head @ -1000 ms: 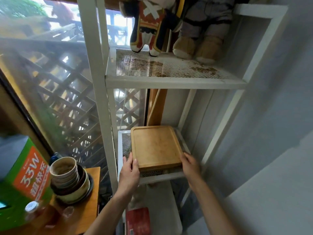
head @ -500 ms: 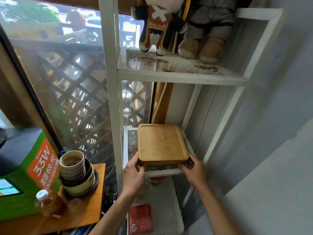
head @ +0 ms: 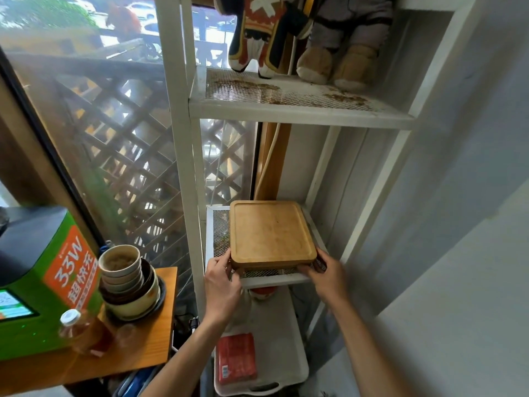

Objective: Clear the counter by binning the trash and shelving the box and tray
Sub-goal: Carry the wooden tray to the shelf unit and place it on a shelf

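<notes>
A square wooden tray (head: pixel 270 232) lies flat on the middle mesh shelf (head: pixel 272 277) of a white metal rack. My left hand (head: pixel 221 285) grips the tray's near left corner, fingers curled at its edge. My right hand (head: pixel 325 277) holds the near right corner in the same way. Both forearms reach up from below. On the white shelf beneath lies a red box (head: pixel 236 358).
Two plush toys (head: pixel 303 38) sit on the rusty upper shelf (head: pixel 286 96). At the left, a wooden counter (head: pixel 137 353) carries stacked bowls (head: pixel 128 285), a green machine (head: pixel 43 282) and a bottle (head: pixel 83 330). A window with lattice is behind, a grey wall on the right.
The tray has slid deeper onto the mesh shelf. Both hands have moved from its sides to its near corners, and the view has shifted right.
</notes>
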